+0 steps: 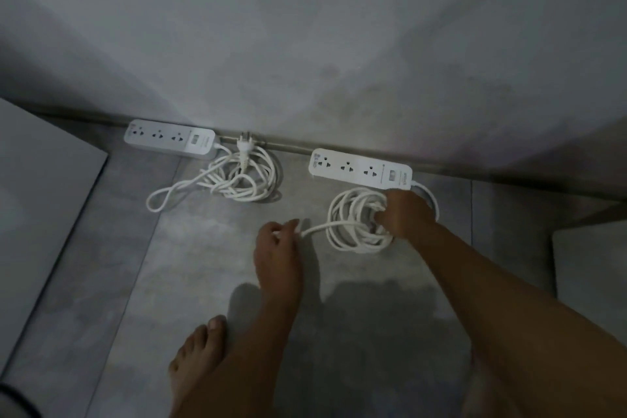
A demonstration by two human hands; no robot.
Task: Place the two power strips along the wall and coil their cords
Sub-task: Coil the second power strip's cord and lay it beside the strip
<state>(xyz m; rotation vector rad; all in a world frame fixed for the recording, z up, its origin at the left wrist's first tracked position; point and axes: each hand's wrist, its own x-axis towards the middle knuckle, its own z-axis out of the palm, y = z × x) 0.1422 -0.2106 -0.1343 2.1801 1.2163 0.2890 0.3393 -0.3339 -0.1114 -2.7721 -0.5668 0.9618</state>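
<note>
Right power strip (360, 169) lies flat on the floor (203, 265), long side close to the wall (305, 44) base, slightly angled. White plastic, three sockets on top; small print at its right end too blurry to read. Its cord (353, 224) leaves the right end, goes behind the right hand (405, 214) and sits in a round, loose coil just in front of the strip. Right hand is closed over the coil's right side, fingers curled in among the loops; that part of the coil is hidden. One strand runs left from the coil to the left hand (278, 241), which pinches it betw. thumb and fingertips. Cord end and any plug there are covered, can't tell.

Left power strip (169, 141), same type, lies along the wall further left, well apart from the right one. Its cord (237, 176) is a messier bundle w/ one long loop straying left; plug (243, 142) rests at the wall base, prongs pointing up at the wall.

Open floor betw. the two coils and in front of them. Grey, mottled tiles, dim light. A bare foot (196, 360) at bottom, partly behind the left forearm. Pale flat panel (44, 197) cut off at left edge, another pale piece at right edge.
</note>
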